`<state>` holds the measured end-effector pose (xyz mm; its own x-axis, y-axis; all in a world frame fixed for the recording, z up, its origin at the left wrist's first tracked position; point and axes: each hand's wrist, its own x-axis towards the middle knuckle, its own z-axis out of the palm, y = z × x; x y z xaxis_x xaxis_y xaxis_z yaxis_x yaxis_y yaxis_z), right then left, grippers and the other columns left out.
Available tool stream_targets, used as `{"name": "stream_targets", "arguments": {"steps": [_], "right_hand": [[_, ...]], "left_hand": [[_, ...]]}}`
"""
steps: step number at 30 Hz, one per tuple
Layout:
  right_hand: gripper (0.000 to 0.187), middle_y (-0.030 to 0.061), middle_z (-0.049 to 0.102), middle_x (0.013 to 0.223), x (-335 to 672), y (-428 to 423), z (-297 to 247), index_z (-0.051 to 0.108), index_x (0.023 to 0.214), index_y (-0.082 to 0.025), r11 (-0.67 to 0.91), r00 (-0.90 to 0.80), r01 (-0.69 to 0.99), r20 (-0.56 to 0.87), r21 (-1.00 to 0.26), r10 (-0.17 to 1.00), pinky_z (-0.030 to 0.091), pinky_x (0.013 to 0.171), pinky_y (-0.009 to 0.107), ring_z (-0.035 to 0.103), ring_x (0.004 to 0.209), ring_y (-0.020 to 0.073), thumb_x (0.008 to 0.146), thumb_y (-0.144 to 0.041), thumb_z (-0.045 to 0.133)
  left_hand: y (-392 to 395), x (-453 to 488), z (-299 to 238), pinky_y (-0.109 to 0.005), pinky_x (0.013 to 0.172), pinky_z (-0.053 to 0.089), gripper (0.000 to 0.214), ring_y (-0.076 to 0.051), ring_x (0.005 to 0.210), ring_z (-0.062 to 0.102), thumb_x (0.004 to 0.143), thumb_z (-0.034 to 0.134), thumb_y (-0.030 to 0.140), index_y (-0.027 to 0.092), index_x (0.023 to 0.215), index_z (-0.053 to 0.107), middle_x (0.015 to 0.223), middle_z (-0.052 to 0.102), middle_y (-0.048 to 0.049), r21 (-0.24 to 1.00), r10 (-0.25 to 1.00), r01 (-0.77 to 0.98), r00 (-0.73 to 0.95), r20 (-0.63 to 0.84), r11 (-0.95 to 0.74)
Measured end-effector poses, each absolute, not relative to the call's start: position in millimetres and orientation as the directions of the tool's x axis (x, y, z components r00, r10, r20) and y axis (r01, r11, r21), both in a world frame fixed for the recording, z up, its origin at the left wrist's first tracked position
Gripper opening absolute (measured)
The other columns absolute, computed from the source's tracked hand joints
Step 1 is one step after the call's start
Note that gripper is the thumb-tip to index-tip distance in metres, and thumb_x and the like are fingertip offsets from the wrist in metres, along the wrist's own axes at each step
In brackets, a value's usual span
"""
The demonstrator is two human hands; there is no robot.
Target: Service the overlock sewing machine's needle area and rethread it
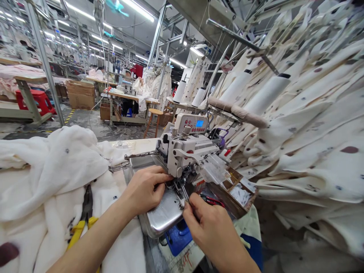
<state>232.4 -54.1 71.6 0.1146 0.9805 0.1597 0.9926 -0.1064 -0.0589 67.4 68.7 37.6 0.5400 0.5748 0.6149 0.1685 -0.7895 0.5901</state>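
A white overlock sewing machine (187, 148) stands in front of me, its metal work plate (162, 218) shining under my hands. My left hand (146, 187) rests over the plate, fingers curled and the index fingertip at the presser foot area. Whatever its fingers may pinch is hidden. Low at the machine's front, my right hand (210, 223) is closed on slim metal tweezers (184, 191) that point up toward the needle and looper area. The tips are too small to make out among the metal parts.
White printed fabric (57, 167) is heaped on the left, with yellow-handled pliers (85, 216) on it. Thread cones (267, 93) stand behind the machine. A divided box (239, 189) sits to its right, beside hanging fabric (313, 151). A wooden stool (156, 112) stands farther off.
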Motion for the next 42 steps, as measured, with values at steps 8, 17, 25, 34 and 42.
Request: {"name": "stream_targets", "arguments": {"steps": [8,17,25,34,42], "right_hand": [[0.023,-0.0009,0.059,0.046,230.9,-54.8,67.8,0.05,0.073,-0.024,-0.021,-0.013,0.996,0.363,0.09,0.932,0.016,0.048,0.032,0.064,0.042,0.0234,0.093,-0.025,0.04],[0.025,-0.0008,0.058,0.041,227.3,-55.5,70.9,0.052,0.068,-0.022,0.079,-0.162,0.977,0.447,0.198,0.88,0.016,0.045,0.034,0.061,0.035,0.0198,0.089,-0.016,0.04],[0.025,-0.0054,0.053,0.042,236.2,-60.5,64.0,0.046,0.069,-0.024,0.113,-0.163,0.984,0.439,0.136,0.884,0.02,0.044,0.031,0.054,0.033,0.0142,0.093,-0.021,0.04],[0.025,-0.0099,0.04,0.044,245.6,-79.9,68.6,0.044,0.075,-0.025,0.102,-0.097,0.995,0.401,0.008,0.911,0.021,0.044,0.028,0.038,0.034,0.0115,0.099,-0.032,0.041],[0.025,-0.0057,0.046,0.045,240.2,-57.1,55.1,0.044,0.072,-0.024,-0.017,0.013,1.0,0.381,0.007,0.925,0.014,0.052,0.032,0.053,0.04,0.0164,0.095,-0.027,0.035]], "left_hand": [[68.8,68.3,37.8,-0.037,0.081,0.055,0.043,-0.02,0.093,0.067,0.079,0.047,0.007,0.026,0.105,0.075,0.099,0.072,-0.0001,0.588,0.569,0.16,0.537,0.622,-0.793],[68.7,67.5,37.9,-0.038,0.083,0.055,0.044,-0.02,0.094,0.067,0.079,0.048,0.007,0.027,0.107,0.075,0.1,0.072,-0.0002,0.59,0.574,0.166,0.535,0.619,-0.79],[68.8,67.7,37.4,-0.037,0.084,0.054,0.044,-0.02,0.095,0.067,0.079,0.048,0.007,0.027,0.108,0.075,0.101,0.073,-0.0005,0.592,0.577,0.169,0.537,0.616,-0.788],[67.2,67.4,41.1,-0.035,0.081,0.054,0.041,-0.019,0.092,0.066,0.08,0.049,0.009,0.027,0.107,0.075,0.1,0.072,0.0,0.573,0.561,0.172,0.546,0.622,-0.802],[66.4,66.9,39.7,-0.033,0.079,0.053,0.04,-0.018,0.091,0.067,0.081,0.049,0.009,0.027,0.105,0.075,0.099,0.072,0.0008,0.568,0.557,0.167,0.538,0.633,-0.806]]}}
